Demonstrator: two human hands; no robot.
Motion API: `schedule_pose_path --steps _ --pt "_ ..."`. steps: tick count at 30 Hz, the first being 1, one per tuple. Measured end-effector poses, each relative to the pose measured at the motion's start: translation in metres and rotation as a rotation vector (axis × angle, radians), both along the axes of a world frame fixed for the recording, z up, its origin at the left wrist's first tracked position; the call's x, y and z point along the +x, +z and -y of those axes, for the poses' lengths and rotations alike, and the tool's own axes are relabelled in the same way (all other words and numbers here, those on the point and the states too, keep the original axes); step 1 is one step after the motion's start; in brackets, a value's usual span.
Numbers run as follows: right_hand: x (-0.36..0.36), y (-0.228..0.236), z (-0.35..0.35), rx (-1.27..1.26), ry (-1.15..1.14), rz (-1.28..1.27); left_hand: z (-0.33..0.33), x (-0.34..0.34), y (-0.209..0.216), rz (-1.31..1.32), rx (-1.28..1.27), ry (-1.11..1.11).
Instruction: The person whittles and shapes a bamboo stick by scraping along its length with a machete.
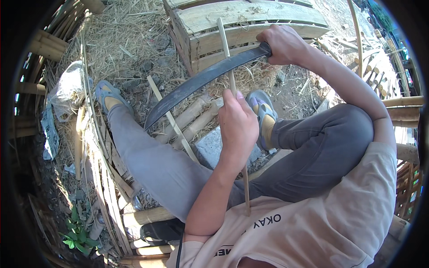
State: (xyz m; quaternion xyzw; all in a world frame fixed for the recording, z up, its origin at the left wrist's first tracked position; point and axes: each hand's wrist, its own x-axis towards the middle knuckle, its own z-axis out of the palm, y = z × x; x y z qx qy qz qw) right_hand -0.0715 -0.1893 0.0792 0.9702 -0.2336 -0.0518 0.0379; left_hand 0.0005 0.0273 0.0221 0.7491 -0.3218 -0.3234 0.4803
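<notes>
My right hand [286,45] is closed around the handle of a long, dark, curved machete [196,85]. Its blade sweeps down to the left, the tip near my left knee. The blade lies across a thin bamboo stick [232,82] and seems to touch it just above my other hand. Around that stick my left hand [239,123] is closed, thumb uppermost. The stick stands slanted, its top end in front of the wooden crate and its lower end against my shirt. Another pale bamboo strip [172,119] leans beneath the blade, its lower end beside my left leg.
A slatted wooden crate [254,12] stands ahead. Between my sandalled feet lie a grey block [210,145] and bamboo pieces [196,120]. Straw covers the ground. To the left are a plastic bag [70,91], bamboo fencing and a green plant [78,234]; cut bamboo [375,78] lies far right.
</notes>
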Motion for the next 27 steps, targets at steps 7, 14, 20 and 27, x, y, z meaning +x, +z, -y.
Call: schedule_pose_path --steps 7,14,20,27 --pt "-0.042 0.0 0.041 -0.184 -0.146 0.116 -0.007 -0.009 -0.001 -0.018 -0.072 -0.029" --pt "-0.047 0.019 0.056 -0.219 -0.213 0.198 -0.014 -0.011 0.007 -0.036 -0.133 -0.04" --pt "-0.081 0.035 0.094 -0.27 -0.47 0.44 -0.027 0.002 0.015 -0.028 -0.279 -0.006" --pt "-0.041 0.032 0.052 0.166 -0.46 0.395 -0.022 0.012 0.013 -0.236 -0.243 -0.045"
